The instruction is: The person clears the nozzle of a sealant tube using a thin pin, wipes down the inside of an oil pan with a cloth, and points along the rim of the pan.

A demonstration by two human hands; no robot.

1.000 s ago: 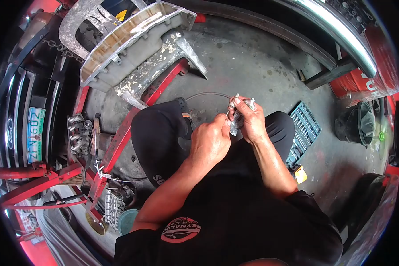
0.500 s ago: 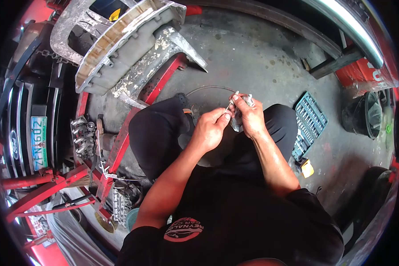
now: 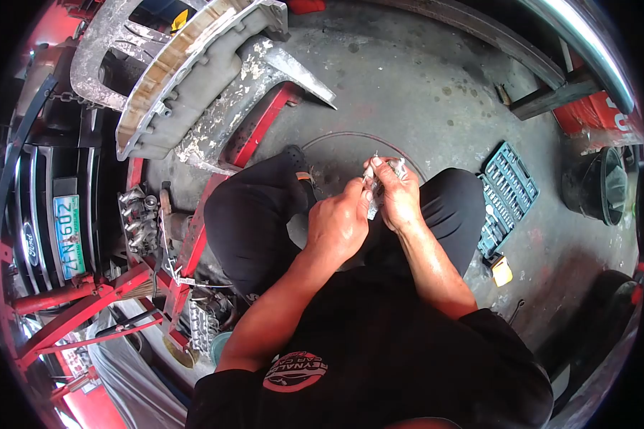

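Observation:
Between my bent knees, both hands meet in front of my body. My right hand (image 3: pixel 399 201) is closed round a small, shiny silvery piece (image 3: pixel 373 204), whose exact kind I cannot make out. A bright bit of it shows above the fingers. My left hand (image 3: pixel 342 220) is closed in a pinch against the piece's left side, thumb uppermost. Whatever lies between those fingertips is hidden. Beyond the hands, a thin cable or hose (image 3: pixel 358 134) curves over the concrete floor.
An open teal socket set (image 3: pixel 511 187) lies right of my knee, near a yellow object (image 3: pixel 501 272). A black bucket (image 3: pixel 592 186) stands farther right. At left are a large metal casing (image 3: pixel 200 93), a red stand frame (image 3: pixel 261 129), metal engine parts (image 3: pixel 139 218) and a Ford front grille (image 3: pixel 32 214).
My left hand has turned and closed up against the silvery piece; the thin metal bit that showed between the hands is now covered. The view has shifted slightly.

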